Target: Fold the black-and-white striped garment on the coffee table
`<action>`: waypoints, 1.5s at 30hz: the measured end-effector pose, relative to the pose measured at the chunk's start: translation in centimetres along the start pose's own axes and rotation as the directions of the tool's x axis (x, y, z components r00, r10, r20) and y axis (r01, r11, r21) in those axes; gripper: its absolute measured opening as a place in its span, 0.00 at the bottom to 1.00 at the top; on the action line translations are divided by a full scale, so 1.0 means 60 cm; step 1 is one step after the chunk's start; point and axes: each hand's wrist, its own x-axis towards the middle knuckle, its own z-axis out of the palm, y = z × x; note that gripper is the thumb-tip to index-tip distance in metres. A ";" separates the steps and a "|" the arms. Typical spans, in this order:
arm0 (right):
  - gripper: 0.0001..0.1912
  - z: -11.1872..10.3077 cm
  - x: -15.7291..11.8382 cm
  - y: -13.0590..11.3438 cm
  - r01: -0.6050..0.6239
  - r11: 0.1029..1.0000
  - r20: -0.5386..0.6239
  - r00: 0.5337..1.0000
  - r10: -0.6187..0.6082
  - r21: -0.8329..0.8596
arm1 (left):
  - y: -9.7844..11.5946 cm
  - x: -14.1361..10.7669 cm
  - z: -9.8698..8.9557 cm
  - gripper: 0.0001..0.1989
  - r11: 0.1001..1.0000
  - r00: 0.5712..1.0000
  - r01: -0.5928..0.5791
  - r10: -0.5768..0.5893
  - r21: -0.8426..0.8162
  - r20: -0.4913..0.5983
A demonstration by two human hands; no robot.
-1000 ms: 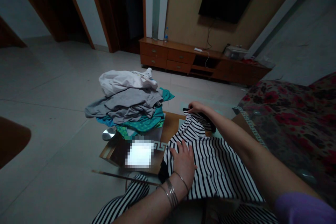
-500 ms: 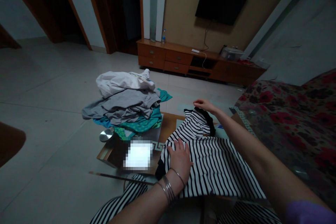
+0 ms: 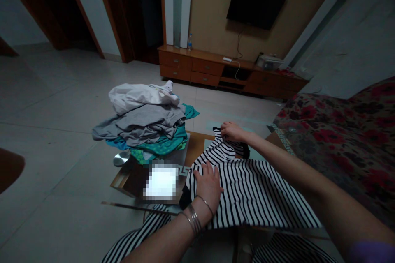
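Observation:
A black-and-white striped shirt (image 3: pixel 256 193) with black trim lies spread over the low table, its upper part bunched toward the far side. My left hand (image 3: pixel 208 187), wearing several bangles at the wrist, rests on the shirt with its fingers spread. At the far end, my right hand (image 3: pixel 233 132) has its fingers curled onto the striped cloth beside the black edging. The fingertips there are partly hidden.
Left of the shirt, a pile of clothes (image 3: pixel 145 119) in white, grey and teal sits on the table (image 3: pixel 197 146). Near it are a round metallic object (image 3: pixel 121 158) and a blurred bright patch. A flowered sofa (image 3: pixel 336 127) stands right; a TV cabinet (image 3: pixel 206 72) stands beyond.
My right hand has moved left and down onto the shirt's far part, and its fingers have curled onto the cloth. My left hand stays flat on the shirt.

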 end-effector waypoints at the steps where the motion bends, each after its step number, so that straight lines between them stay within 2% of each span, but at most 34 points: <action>1: 0.07 -0.001 -0.002 -0.001 0.043 0.999 -0.015 0.999 -0.043 0.007 | 0.000 0.001 0.000 0.37 1.000 1.000 0.002 -0.002 -0.003 0.007; 3: 0.08 -0.003 -0.004 -0.003 0.126 0.992 -0.029 0.992 -0.125 0.029 | -0.001 0.002 0.001 0.37 1.000 1.000 0.002 -0.002 -0.012 0.016; 5: 0.10 -0.004 -0.002 -0.008 0.153 0.987 -0.016 0.988 -0.152 0.049 | -0.001 0.002 0.002 0.38 1.000 1.000 -0.001 0.001 -0.021 0.017; 12: 0.13 0.009 0.020 -0.007 0.015 0.998 0.084 0.996 -0.020 0.058 | -0.001 0.002 0.006 0.37 1.000 1.000 0.006 -0.006 -0.030 0.019; 19: 0.16 0.019 0.039 0.035 -0.008 0.997 0.219 0.976 -0.009 0.077 | -0.003 0.000 0.003 0.38 0.999 0.998 0.029 -0.027 -0.036 0.053; 24: 0.16 0.021 0.045 0.061 -0.108 0.992 0.298 0.951 0.083 0.066 | -0.003 -0.002 0.004 0.37 0.999 0.999 0.024 -0.023 -0.032 0.044; 28: 0.17 0.011 0.053 0.048 -0.108 0.993 0.282 0.955 0.091 0.045 | -0.004 -0.001 0.004 0.37 0.999 0.999 0.024 -0.022 -0.028 0.048; 33: 0.14 -0.001 0.073 0.017 -0.090 0.996 0.305 0.948 0.091 -0.015 | 0.000 -0.006 -0.004 0.35 0.999 0.999 0.037 -0.037 0.025 0.028; 38: 0.12 0.010 0.087 0.028 -0.222 0.975 0.298 0.931 0.209 0.007 | 0.002 -0.012 -0.010 0.30 0.996 0.999 0.049 -0.050 0.073 0.011; 42: 0.12 0.021 0.086 0.053 -0.303 0.952 0.305 0.911 0.276 0.045 | -0.007 -0.008 -0.015 0.24 0.998 0.998 0.063 -0.063 0.031 -0.002; 45: 0.15 0.022 0.080 0.071 -0.397 0.913 0.331 0.878 0.346 0.099 | -0.017 -0.003 -0.022 0.22 0.998 0.998 0.066 -0.066 -0.019 -0.019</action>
